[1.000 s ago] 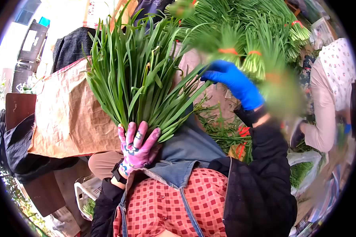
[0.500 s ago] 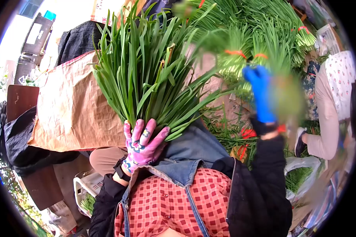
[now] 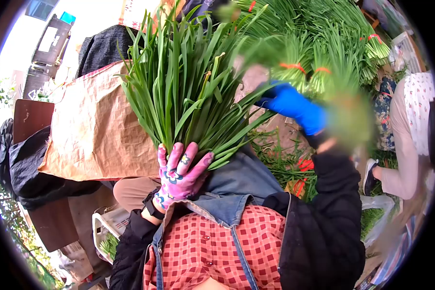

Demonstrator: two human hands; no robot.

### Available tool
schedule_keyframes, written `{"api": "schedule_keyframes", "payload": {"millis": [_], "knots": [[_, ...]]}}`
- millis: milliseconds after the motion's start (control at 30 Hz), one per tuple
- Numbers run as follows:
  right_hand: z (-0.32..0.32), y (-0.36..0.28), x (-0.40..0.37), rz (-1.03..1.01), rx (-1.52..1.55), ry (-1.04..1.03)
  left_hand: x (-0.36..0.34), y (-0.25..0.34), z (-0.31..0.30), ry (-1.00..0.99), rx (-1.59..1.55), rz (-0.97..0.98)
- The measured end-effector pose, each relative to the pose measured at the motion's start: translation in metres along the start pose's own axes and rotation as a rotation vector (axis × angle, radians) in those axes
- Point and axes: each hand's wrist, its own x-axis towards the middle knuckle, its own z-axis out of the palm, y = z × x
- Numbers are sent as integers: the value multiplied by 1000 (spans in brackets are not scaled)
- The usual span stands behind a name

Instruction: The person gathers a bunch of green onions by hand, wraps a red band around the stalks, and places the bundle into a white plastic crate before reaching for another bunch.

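Note:
A large fan of long green leaves (image 3: 183,92) stands up from my left hand (image 3: 182,174), which wears a pink flowered glove and has its fingers wrapped round the base of the bunch. My right hand (image 3: 295,107), in a blue glove, is at the right edge of this bunch, beside the outer leaf tips. Its fingertips are blurred and partly lost among the leaves, so what they hold, if anything, cannot be made out.
Bundles of greens with red ties (image 3: 324,72) lie at the upper right. Loose leaves and red strips (image 3: 304,165) are below them. A brown sack (image 3: 96,130) lies at left, above a white basket (image 3: 116,220). Another person's leg (image 3: 403,145) is at far right.
My right hand has moved left from beside the tied bundles to the edge of the held bunch. The left hand keeps its grip, and the view has shifted slightly.

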Motion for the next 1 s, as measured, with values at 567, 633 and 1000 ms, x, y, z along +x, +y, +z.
{"api": "schedule_keyframes", "payload": {"millis": [567, 633, 1000], "knots": [[-36, -83, -27, -148, -226, 391, 1, 0, 3, 42, -6, 27], [-40, -80, -3, -12, -184, 195, 3, 0, 2, 37, -6, 27], [-11, -41, 16, 220, 402, 202, 5, -1, 1, 17, 14, 47]]}}
